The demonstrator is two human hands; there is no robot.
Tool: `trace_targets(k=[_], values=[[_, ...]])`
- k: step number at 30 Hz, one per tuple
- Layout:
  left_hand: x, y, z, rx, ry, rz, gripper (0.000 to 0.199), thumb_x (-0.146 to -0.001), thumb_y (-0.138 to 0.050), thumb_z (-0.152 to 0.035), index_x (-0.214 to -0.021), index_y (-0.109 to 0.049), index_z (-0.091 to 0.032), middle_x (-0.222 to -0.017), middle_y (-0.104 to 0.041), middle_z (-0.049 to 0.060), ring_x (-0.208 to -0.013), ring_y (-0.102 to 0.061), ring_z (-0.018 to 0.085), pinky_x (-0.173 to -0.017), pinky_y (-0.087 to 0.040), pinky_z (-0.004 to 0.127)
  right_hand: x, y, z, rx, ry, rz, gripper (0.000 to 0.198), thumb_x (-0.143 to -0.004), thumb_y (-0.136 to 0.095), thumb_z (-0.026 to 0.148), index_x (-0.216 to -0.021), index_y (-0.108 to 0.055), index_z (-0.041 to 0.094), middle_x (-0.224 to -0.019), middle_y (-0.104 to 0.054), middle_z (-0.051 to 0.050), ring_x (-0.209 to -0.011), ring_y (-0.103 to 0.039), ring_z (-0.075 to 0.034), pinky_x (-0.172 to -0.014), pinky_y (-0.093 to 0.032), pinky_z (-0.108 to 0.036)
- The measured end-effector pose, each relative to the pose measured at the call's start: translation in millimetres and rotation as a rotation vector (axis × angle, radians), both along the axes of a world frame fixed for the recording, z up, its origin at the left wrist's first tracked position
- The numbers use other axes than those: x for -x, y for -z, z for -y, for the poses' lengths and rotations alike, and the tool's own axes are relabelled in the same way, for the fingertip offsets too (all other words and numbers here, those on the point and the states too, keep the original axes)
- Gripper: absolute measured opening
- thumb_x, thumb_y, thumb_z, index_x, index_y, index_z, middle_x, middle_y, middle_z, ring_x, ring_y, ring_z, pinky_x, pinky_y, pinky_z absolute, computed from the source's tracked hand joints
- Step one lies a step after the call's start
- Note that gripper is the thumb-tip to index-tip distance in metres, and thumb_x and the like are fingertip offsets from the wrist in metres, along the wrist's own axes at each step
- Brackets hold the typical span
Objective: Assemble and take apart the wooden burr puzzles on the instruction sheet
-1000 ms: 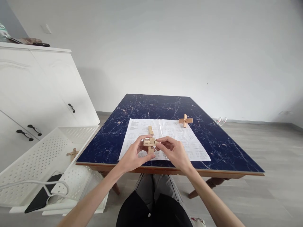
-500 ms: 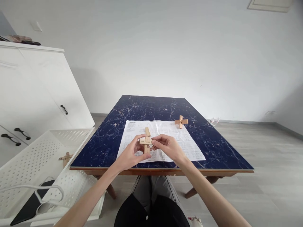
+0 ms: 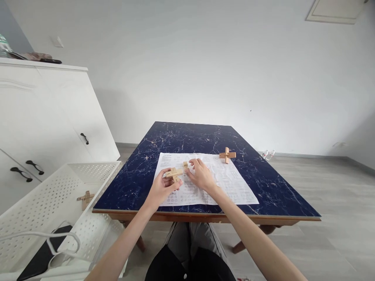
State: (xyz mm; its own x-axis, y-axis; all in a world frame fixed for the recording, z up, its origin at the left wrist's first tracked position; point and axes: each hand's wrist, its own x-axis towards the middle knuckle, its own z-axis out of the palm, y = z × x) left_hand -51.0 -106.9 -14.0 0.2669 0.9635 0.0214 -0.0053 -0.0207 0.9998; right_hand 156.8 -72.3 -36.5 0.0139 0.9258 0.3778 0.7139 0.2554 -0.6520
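My left hand [image 3: 160, 189] grips a cross-shaped assembly of pale wooden puzzle pieces [image 3: 174, 174], thumb below and fingers behind. Dark markings show on the piece pointing left. Just right of this assembly, a small wooden piece [image 3: 185, 164] sits over the printed paper sheet [image 3: 234, 187]. My right hand [image 3: 200, 175] is beside that piece with thumb and forefinger apart and curved towards it. Whether the thumb touches it I cannot tell. Another wooden cross [image 3: 227, 155] stands at the paper's far right corner.
The sheet lies on a blue marbled table [image 3: 187, 136] with a wooden edge. To the left is a white perforated basket [image 3: 96, 169] containing a wooden piece [image 3: 87, 198] and a black flat object [image 3: 43, 249]. A white cabinet [image 3: 67, 105] stands behind it.
My right hand has left the assembly and moved to the loose piece beyond it. My left hand has tilted the assembly and shifted it slightly left. The camera view has shifted a little.
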Motion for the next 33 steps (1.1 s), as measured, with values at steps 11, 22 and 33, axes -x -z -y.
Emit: trace_targets(k=[11, 22, 33], values=[[1.0, 8.1, -0.3, -0.051, 0.078, 0.001, 0.079, -0.077, -0.091, -0.043, -0.138, -0.048, -0.021, -0.106, -0.078, 0.009, -0.095, -0.078, 0.025, -0.080, -0.062, 0.037, -20.8, 3.9, 18.4, -0.029, -0.040, 0.077, 0.018, -0.101, -0.059, 0.018, -0.118, -0.067, 0.020, -0.117, -0.073, -0.012, -0.089, -0.074, -0.023, -0.083, -0.059, -0.039], [1.8, 8.7, 4.4, -0.157, 0.079, -0.144, 0.077, -0.081, -0.087, -0.046, -0.145, -0.049, -0.027, -0.118, -0.073, 0.005, -0.079, -0.074, 0.017, -0.075, -0.057, 0.030, -9.9, -12.3, 73.8, -0.172, -0.217, -0.039, 0.019, -0.102, -0.057, 0.014, -0.116, -0.065, 0.025, -0.119, -0.070, -0.010, -0.101, -0.075, -0.026, -0.090, -0.064, -0.042], [-0.3, 1.8, 13.2, -0.224, 0.079, -0.252, 0.070, -0.084, -0.083, -0.043, -0.145, -0.052, -0.028, -0.105, -0.073, 0.002, -0.077, -0.073, 0.018, -0.073, -0.057, 0.029, 5.1, -15.6, 80.2, -0.202, -0.252, 0.064, 0.025, -0.106, -0.049, 0.011, -0.123, -0.063, 0.023, -0.126, -0.062, -0.013, -0.101, -0.075, -0.027, -0.082, -0.065, -0.041]])
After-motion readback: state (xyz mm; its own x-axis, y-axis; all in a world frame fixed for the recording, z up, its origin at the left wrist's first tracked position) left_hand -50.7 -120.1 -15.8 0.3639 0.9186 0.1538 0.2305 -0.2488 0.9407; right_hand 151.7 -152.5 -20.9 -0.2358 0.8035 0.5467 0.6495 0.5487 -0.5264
